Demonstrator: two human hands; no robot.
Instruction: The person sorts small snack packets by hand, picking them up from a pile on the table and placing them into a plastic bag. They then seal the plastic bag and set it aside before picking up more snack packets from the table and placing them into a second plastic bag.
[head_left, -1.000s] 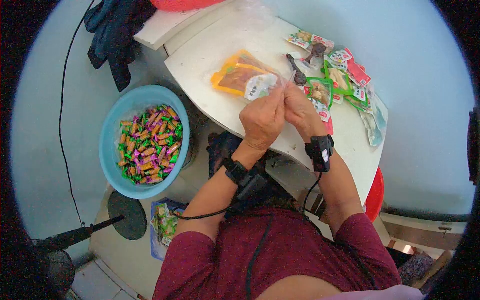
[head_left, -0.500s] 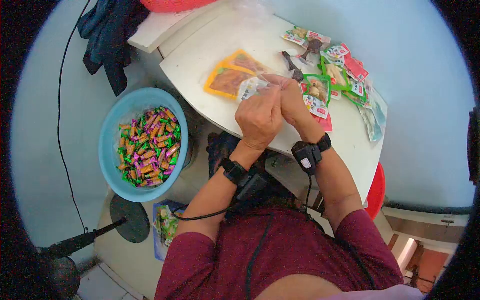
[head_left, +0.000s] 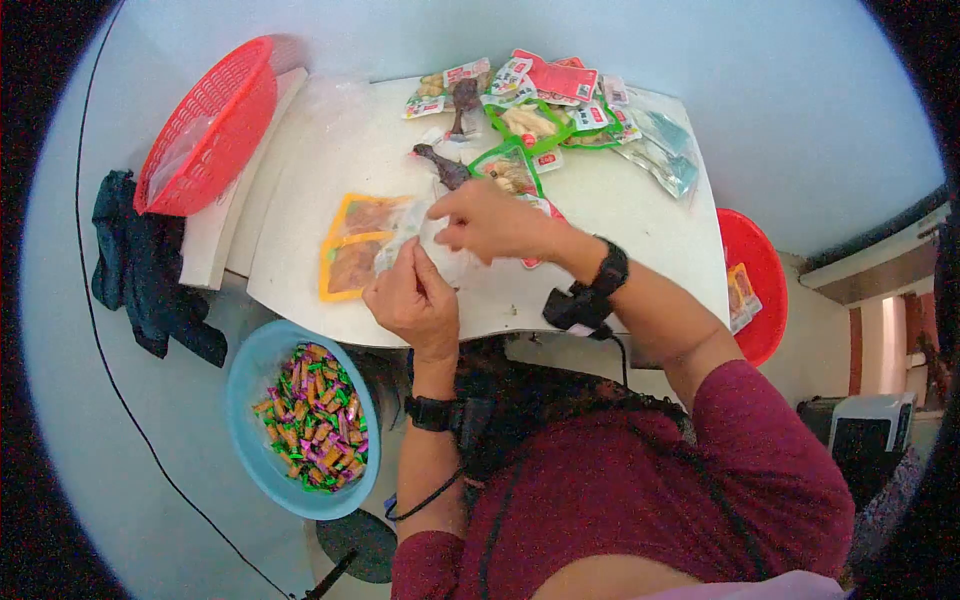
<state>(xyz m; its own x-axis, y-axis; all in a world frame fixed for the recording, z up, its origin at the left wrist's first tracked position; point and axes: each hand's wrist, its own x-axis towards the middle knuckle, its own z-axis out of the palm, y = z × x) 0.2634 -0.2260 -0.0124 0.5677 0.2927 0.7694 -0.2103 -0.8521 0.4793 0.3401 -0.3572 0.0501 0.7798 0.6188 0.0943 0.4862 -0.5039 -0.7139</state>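
Note:
My left hand (head_left: 412,300) is closed, thumb and finger pinching the edge of a clear plastic bag (head_left: 432,245), whose outline is hard to make out. Just beside it, my right hand (head_left: 495,225) hovers with bent fingers apart; I see nothing held in it. Two orange-edged food packets (head_left: 345,240) with brown contents lie on the white table left of my hands, their whitish ends reaching toward my left fingertips. Beyond my right hand is a dark, vacuum-packed drumstick-shaped piece (head_left: 440,165), next to a green-edged packet (head_left: 505,170) partly covered by the hand.
More packets (head_left: 530,120) are heaped at the table's back, with silvery pouches (head_left: 660,150) to the right. A blue basin (head_left: 240,420) of wrapped sweets stands at lower left. A red basket (head_left: 215,125) is at upper left, a red basin (head_left: 760,300) at right.
My hands have come apart, the right one moving away from the left. The camera view has shifted, bringing the red basket and red basin more fully into sight.

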